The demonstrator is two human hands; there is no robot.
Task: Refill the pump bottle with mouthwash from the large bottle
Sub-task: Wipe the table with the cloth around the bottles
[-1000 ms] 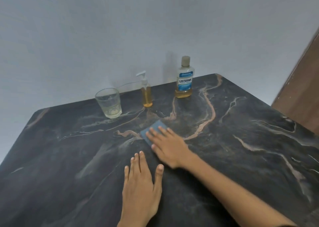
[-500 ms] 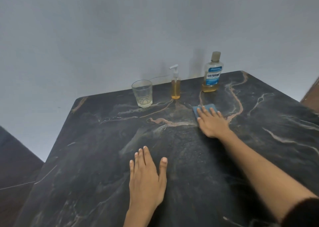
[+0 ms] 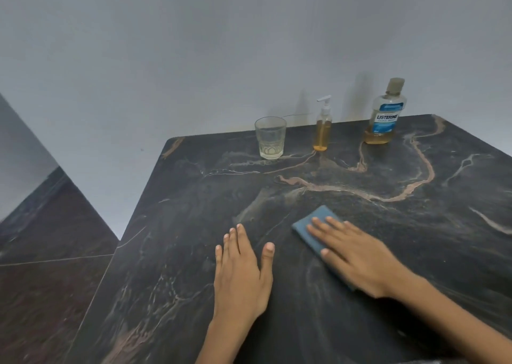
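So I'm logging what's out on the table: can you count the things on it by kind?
Bottles: 2, the pump bottle and the large bottle
Glass: 1
Blue cloth: 1
Total: 4

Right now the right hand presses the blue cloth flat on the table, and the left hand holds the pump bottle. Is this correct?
Not quite. In the head view the left hand does not hold the pump bottle; it rests flat on the table, and the bottle stands untouched at the far edge. The rest is right: the right hand presses the blue cloth flat.
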